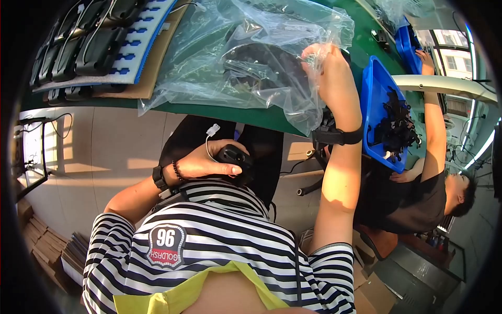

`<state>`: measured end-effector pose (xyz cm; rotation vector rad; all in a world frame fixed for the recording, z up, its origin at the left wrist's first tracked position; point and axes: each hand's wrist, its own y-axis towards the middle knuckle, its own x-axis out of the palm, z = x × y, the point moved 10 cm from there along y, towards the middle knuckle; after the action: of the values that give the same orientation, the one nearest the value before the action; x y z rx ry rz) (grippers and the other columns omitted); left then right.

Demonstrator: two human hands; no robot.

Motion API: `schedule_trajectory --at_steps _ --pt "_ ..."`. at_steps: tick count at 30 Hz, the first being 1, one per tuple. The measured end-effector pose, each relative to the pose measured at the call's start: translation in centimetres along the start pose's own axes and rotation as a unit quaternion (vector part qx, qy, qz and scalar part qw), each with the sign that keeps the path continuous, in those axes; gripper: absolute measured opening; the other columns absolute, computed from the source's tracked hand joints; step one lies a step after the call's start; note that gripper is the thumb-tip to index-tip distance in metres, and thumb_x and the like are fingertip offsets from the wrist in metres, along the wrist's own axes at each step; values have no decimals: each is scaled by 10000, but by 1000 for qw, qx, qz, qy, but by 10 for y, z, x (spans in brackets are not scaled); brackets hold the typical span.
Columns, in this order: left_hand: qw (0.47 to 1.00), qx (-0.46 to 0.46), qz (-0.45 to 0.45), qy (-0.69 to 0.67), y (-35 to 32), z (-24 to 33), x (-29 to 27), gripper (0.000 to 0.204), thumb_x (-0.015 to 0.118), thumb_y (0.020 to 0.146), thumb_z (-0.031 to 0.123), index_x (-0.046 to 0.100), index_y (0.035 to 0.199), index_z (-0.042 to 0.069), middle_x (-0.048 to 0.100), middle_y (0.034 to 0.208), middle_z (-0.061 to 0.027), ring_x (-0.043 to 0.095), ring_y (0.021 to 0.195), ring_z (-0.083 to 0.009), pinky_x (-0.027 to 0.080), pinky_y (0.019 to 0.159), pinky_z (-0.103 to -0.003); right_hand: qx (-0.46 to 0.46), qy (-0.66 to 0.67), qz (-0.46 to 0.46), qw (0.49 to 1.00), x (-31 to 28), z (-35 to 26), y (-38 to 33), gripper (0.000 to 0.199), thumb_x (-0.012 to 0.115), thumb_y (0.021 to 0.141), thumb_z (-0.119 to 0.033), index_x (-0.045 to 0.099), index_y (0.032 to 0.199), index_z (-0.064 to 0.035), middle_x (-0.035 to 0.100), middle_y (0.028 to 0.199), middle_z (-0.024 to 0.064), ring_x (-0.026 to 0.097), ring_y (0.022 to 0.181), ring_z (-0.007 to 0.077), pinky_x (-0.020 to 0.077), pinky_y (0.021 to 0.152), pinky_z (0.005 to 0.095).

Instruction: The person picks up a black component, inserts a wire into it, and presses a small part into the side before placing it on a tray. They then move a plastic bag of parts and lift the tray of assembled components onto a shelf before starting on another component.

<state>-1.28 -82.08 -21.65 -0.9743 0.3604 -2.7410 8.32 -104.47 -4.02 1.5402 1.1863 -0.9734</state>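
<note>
My left hand is closed around a small black plastic housing, held low in front of my striped shirt. From the housing a short pale wire runs up to a white connector. My right hand reaches to the right side of a large clear plastic bag on the green table. Its fingers curl in at the bag's film, which partly covers them, and appear to grip it. Dark parts show blurrily through the plastic.
Black housings with wires stand in rows on a white-and-blue foam sheet at left. A blue bin of small black parts sits right of my forearm. Beyond it, a co-worker reaches toward another blue bin.
</note>
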Motion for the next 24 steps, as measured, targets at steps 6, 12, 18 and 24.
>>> schedule_trajectory --at_steps 6,12,18,24 --pt "999 -23 7 -26 5 -8 0 448 798 895 151 602 1285 50 688 1047 -11 659 922 -95 544 863 -268 -7 77 85 993 -10 -9 -16 138 716 856 -11 615 948 -32 637 963 159 651 849 358 520 721 417" --pt "999 -43 19 -14 3 -12 -1 452 788 900 130 590 1297 42 693 1048 -18 667 917 -105 550 861 -278 88 159 125 975 -15 7 -23 92 687 912 -27 623 978 -21 694 970 142 684 808 283 533 692 364" --pt "998 -38 47 -14 1 -13 -1 460 809 892 199 604 1277 53 680 1032 -12 663 891 -100 555 837 -259 92 218 198 951 -45 2 -50 170 642 975 -14 664 1141 11 728 957 77 700 851 108 530 721 237" --pt "997 -51 58 13 10 -13 -3 534 836 868 302 607 1274 43 681 1041 -25 663 883 -94 553 828 -252 134 371 241 887 -77 -21 -126 200 617 966 41 618 1155 109 698 1085 189 710 877 177 597 760 291"
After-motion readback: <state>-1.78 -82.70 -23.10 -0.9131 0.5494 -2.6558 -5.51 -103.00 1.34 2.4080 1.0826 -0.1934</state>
